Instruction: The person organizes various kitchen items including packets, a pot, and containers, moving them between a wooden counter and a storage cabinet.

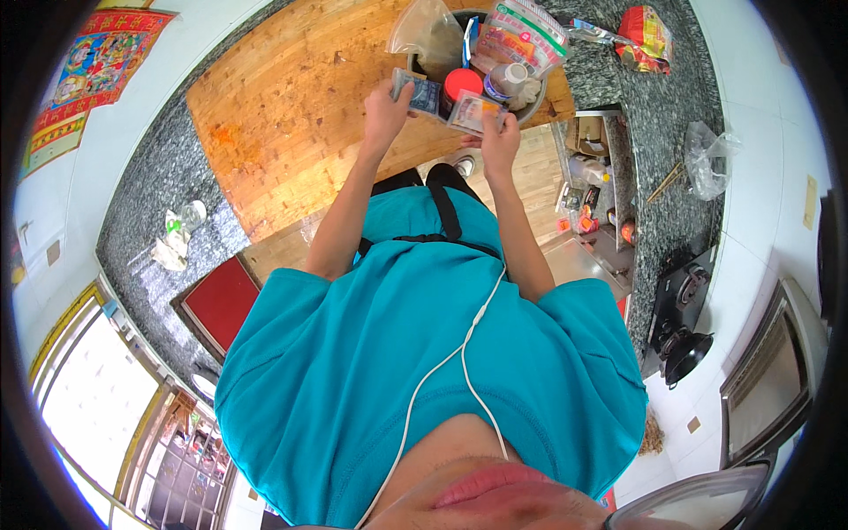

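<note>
My left hand (389,111) grips a dark blue-grey packet (424,95) at the near left rim of a round metal basin (534,114). In my right hand (498,140) is a clear flat packet (472,112) with a white and orange print, held over the basin's near edge. Between and behind the two packets, a jar with a red lid (462,82) stands in the basin. Beside it lie a bottle with a blue label (507,82), a pink and white zip bag (520,40) and a clear plastic bag (427,33). The basin rests on a wooden board.
The wooden board (285,119) spans granite counters. On the right counter are a red and yellow bag (646,38), chopsticks (665,182), a crumpled clear bag (709,161) and a gas stove (682,291). An open cabinet (596,132) holds bottles. A clear plastic cup (193,215) lies on the left counter.
</note>
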Action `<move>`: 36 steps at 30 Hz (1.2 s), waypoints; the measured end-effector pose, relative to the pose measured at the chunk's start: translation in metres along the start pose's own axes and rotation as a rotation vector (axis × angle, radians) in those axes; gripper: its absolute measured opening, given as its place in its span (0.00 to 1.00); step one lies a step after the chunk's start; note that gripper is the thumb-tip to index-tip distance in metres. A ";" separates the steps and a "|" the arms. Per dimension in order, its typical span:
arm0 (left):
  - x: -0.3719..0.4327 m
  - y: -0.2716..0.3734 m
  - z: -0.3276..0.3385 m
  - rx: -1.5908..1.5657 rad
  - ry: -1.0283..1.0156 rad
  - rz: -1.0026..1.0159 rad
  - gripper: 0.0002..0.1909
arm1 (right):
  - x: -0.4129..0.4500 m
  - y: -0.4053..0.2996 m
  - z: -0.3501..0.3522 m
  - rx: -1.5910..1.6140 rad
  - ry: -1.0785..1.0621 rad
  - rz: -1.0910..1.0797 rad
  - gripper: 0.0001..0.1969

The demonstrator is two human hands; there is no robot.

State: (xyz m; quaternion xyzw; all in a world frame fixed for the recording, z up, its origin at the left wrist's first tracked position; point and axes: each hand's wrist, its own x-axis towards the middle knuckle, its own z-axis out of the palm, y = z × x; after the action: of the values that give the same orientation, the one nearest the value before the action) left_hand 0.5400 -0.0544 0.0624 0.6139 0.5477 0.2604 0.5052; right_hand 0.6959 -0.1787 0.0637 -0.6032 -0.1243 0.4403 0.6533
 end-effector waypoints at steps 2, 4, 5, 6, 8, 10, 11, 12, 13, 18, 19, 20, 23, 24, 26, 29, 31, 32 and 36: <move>-0.003 0.015 0.008 -0.033 0.008 -0.035 0.13 | 0.000 -0.004 -0.015 0.005 0.059 0.021 0.11; -0.002 0.018 0.012 0.029 0.005 -0.042 0.12 | 0.003 -0.010 -0.027 -0.017 0.138 0.047 0.10; -0.001 0.019 0.014 0.090 -0.003 -0.047 0.12 | 0.004 -0.011 -0.031 -0.015 0.138 0.048 0.10; 0.002 0.014 0.016 0.092 -0.003 -0.045 0.12 | 0.006 -0.016 -0.032 0.022 0.154 0.090 0.10; 0.006 0.004 0.020 0.274 -0.047 0.065 0.13 | 0.008 -0.018 -0.035 0.063 0.170 0.130 0.10; 0.007 0.010 0.027 0.276 -0.076 0.008 0.15 | 0.010 -0.018 -0.038 0.193 0.118 0.177 0.12; 0.008 0.013 0.030 0.276 -0.099 -0.056 0.16 | 0.010 -0.018 -0.038 0.197 0.123 0.173 0.12; 0.008 0.014 0.031 0.278 -0.101 -0.057 0.16 | 0.007 -0.021 -0.032 0.220 0.108 0.221 0.13; 0.010 0.016 0.032 0.309 -0.115 -0.068 0.17 | 0.005 -0.023 -0.029 0.243 0.093 0.269 0.13; 0.015 0.017 0.031 0.232 -0.186 -0.159 0.19 | 0.004 -0.010 -0.042 0.101 0.062 0.389 0.14; 0.016 0.017 0.030 0.218 -0.214 -0.196 0.19 | 0.002 -0.009 -0.042 0.050 0.094 0.353 0.15; 0.016 0.016 0.028 0.203 -0.241 -0.233 0.20 | 0.001 -0.008 -0.041 0.050 0.092 0.353 0.15; 0.013 0.017 0.028 0.283 -0.204 -0.133 0.20 | -0.001 -0.011 -0.034 0.095 0.138 0.252 0.15; 0.013 0.016 0.028 0.283 -0.201 -0.129 0.20 | -0.002 -0.012 -0.032 0.100 0.141 0.232 0.15; 0.012 0.015 0.028 0.397 -0.177 -0.082 0.21 | -0.003 -0.014 -0.026 0.108 0.143 0.208 0.15; 0.014 0.003 0.035 0.382 -0.090 0.052 0.21 | -0.003 -0.019 -0.018 0.150 0.139 0.177 0.15; 0.012 0.011 0.037 0.379 -0.097 0.044 0.21 | 0.002 -0.020 -0.016 0.126 0.110 0.149 0.15; 0.012 0.015 0.037 0.374 -0.100 0.032 0.20 | 0.003 -0.021 -0.017 0.129 0.115 0.145 0.15; 0.013 0.002 0.031 0.312 -0.115 0.052 0.20 | 0.007 -0.024 -0.029 -0.054 0.135 0.097 0.15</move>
State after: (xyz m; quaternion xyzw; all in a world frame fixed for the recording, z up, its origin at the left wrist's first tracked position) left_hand 0.5718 -0.0523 0.0503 0.7128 0.5354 0.1496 0.4276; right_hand 0.7300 -0.1903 0.0762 -0.6543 -0.0625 0.4262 0.6215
